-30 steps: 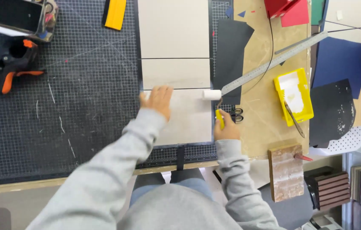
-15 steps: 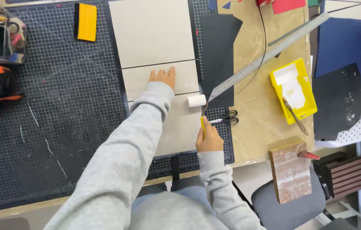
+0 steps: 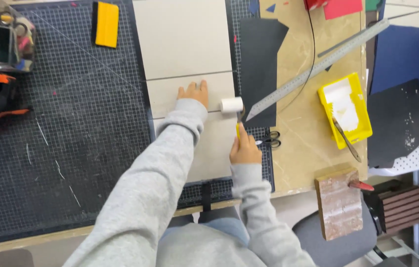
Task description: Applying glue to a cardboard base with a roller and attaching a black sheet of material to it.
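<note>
The left hand (image 3: 194, 93) is laid flat, fingers spread open, on the middle grey board panel (image 3: 189, 94); nothing is gripped by it. The right hand (image 3: 245, 148) is closed around the yellow handle of a small paint roller (image 3: 232, 106), whose white roller head is rested on the right edge of the same panel, just right of the left hand. The panel is laid on a black gridded cutting mat (image 3: 71, 138), between a larger panel above and another below. Against the panel's right edge a sheet of black card (image 3: 259, 54) is seen; a long steel ruler (image 3: 318, 64) is laid slanting across it; black-handled scissors (image 3: 271, 140) are placed just right of the right hand. Further right of the panel a yellow rectangular tray (image 3: 362, 123) with white paste and a brush is set; a yellow squeegee (image 3: 106, 23) is laid up and left of the panel; whether any labels are present cannot be told.
</note>
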